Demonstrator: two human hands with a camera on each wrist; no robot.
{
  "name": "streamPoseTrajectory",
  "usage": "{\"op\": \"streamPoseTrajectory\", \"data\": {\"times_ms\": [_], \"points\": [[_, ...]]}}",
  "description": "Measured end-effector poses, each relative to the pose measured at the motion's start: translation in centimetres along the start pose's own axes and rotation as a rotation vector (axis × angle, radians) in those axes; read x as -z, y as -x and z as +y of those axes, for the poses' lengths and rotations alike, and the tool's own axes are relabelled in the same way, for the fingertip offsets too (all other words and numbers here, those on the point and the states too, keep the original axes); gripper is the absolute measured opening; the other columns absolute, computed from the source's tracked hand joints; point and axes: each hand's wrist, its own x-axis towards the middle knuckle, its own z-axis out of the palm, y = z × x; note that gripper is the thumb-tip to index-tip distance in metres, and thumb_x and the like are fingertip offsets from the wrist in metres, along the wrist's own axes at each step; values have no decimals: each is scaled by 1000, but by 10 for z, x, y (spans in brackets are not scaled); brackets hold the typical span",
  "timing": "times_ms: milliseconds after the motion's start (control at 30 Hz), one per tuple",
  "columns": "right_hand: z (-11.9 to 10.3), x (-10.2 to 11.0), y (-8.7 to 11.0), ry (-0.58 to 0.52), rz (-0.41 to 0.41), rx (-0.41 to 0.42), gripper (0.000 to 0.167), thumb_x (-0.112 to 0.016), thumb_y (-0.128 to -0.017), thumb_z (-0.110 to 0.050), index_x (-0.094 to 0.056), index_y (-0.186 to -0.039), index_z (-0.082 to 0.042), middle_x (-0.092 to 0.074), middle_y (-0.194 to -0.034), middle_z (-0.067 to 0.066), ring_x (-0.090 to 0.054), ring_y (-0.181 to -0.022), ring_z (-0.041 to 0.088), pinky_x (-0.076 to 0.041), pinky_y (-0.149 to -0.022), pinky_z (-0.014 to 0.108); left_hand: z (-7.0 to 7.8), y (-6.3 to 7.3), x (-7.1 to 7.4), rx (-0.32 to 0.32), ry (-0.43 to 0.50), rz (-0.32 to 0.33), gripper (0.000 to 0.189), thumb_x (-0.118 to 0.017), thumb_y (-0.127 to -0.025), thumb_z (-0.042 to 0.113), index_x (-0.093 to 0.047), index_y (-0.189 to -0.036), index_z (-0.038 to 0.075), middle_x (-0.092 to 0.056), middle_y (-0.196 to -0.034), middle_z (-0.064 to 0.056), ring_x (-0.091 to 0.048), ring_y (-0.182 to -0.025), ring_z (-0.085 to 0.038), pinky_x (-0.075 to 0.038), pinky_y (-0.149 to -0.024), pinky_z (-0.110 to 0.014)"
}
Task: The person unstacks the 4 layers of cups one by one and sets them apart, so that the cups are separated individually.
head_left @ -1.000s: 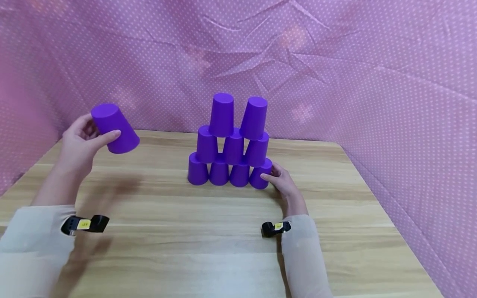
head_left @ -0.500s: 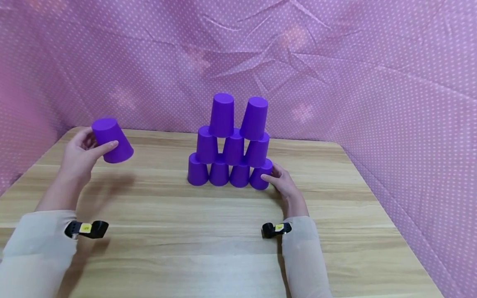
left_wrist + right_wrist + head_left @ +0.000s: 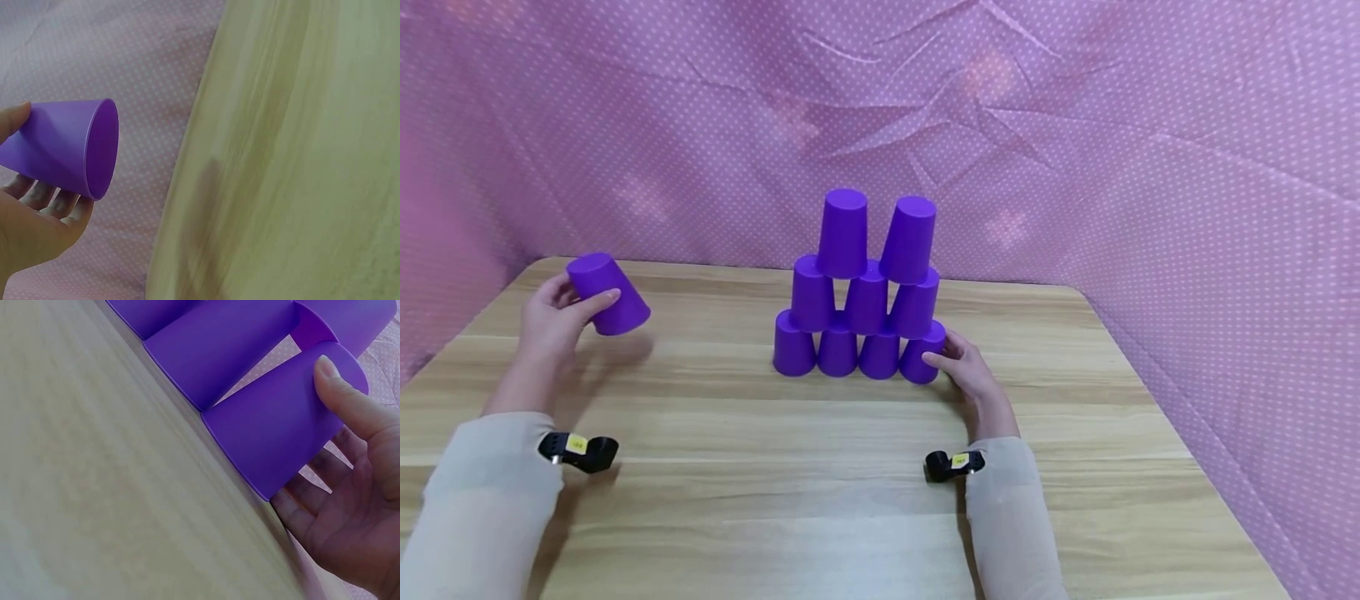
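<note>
My left hand (image 3: pixel 553 321) grips a purple plastic cup (image 3: pixel 612 300), mouth down and tilted, above the left side of the table. In the left wrist view the thumb lies on one side of that cup (image 3: pixel 59 144) and the fingers on the other. Purple cups stand upside down in a stepped stack at the middle: a bottom row of several, three above, and two (image 3: pixel 843 237) on top. My right hand (image 3: pixel 973 371) holds the rightmost bottom cup (image 3: pixel 921 354). The right wrist view shows thumb and fingers around this cup (image 3: pixel 275 419), its rim on the table.
The wooden table (image 3: pixel 760 500) has its far edge close behind the stack. A pink dotted cloth (image 3: pixel 737 150) hangs at the back and sides. Small black cameras sit on the left wrist (image 3: pixel 580 450) and the right wrist (image 3: pixel 955 463).
My left hand has come down with its cup and shifted slightly left, nearer the table. My right hand and the stacked cups have stayed put.
</note>
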Motion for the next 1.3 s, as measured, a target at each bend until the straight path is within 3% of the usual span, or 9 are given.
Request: {"op": "streamPoseTrajectory", "data": {"times_ms": [100,167,300,500,700,933,1000,1067,1300], "points": [[3,0,-1,8,6,-5,54,-61,-78,-3,-40,-127,-4,-50,-114,15,-47,-102,22,-35,-91,32,5,0,0,26,-41,13,73,-75,-66,15,-38,-129,22,-42,-125,2,-39,-112,-8,-38,-83,-13],[6,1,-3,14,8,-2,54,-62,-78,-4,-40,-127,-5,-50,-116,15,-46,-104,22,-35,-92,32,9,0,-3,51,-95,19,76,-75,-67,21,-34,-131,24,-39,-128,3,-36,-114,-8,-32,-92,-18],[6,1,-4,12,3,9,55,-62,-78,-4,-40,-128,-4,-48,-118,17,-46,-106,23,-34,-93,32,25,8,-16,79,-135,58,79,-75,-66,26,-31,-132,24,-37,-130,3,-33,-116,-8,-23,-99,-24],[4,1,-3,19,-15,20,55,-60,-78,-1,-38,-128,-1,-47,-118,21,-46,-106,24,-34,-92,32,51,19,-43,126,-201,147,82,-72,-68,28,-26,-135,20,-34,-132,-1,-32,-117,-10,-26,-98,-24],[4,2,-2,22,-15,18,55,-60,-78,-1,-38,-128,-2,-47,-118,21,-46,-106,24,-34,-93,33,45,12,-48,81,-108,232,80,-77,-62,28,-36,-129,18,-40,-124,1,-37,-111,-9,-28,-95,-20],[4,2,-3,27,-8,9,54,-61,-78,-3,-39,-128,-3,-48,-118,18,-46,-105,23,-35,-92,32,66,27,-71,92,-100,356,68,-72,-69,19,-38,-128,13,-43,-119,0,-39,-106,-9,-28,-95,-21],[4,2,-4,33,-6,4,54,-62,-78,-4,-40,-128,-4,-49,-117,17,-46,-105,22,-35,-92,32,63,25,-71,95,-116,364,68,-71,-70,20,-37,-129,13,-42,-121,-1,-38,-108,-10,-26,-96,-20],[3,2,-4,38,-5,4,55,-62,-78,-5,-39,-128,-4,-49,-116,17,-46,-104,23,-35,-92,33,53,19,-66,99,-52,347,71,-74,-67,22,-37,-128,17,-40,-123,1,-36,-111,-9,-25,-96,-20],[4,3,-5,29,-15,4,54,-61,-78,-2,-39,-128,-2,-47,-118,20,-45,-107,25,-34,-92,33,1,-15,-40,143,321,286,86,-84,-50,15,-39,-123,28,-33,-125,6,-28,-117,-12,-35,-90,-43]]}}
